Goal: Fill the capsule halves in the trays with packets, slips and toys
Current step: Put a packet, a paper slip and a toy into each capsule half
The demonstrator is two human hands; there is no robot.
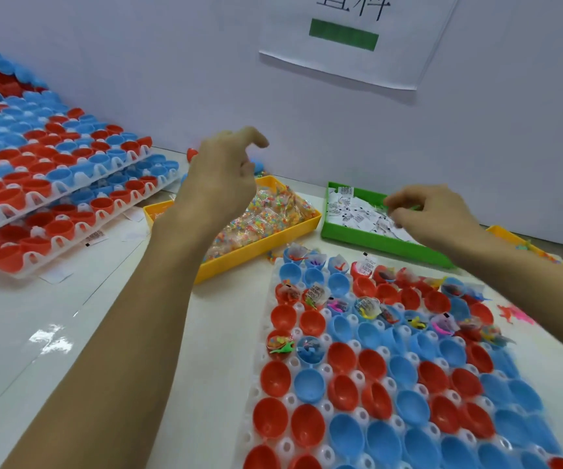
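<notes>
Red and blue plastic capsule halves sit open in the near white tray, only the far rows filled. Best to lift one slip at a time and drop it squarely into an unfilled half. The right hand pinches among white paper slips in the green tray. The left hand hovers loosely curled, apparently holding nothing, above the yellow tray of candy packets.

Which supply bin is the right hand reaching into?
The green bin of paper slips; the right hand is over it, while the yellow bin holds bead packets.
</notes>
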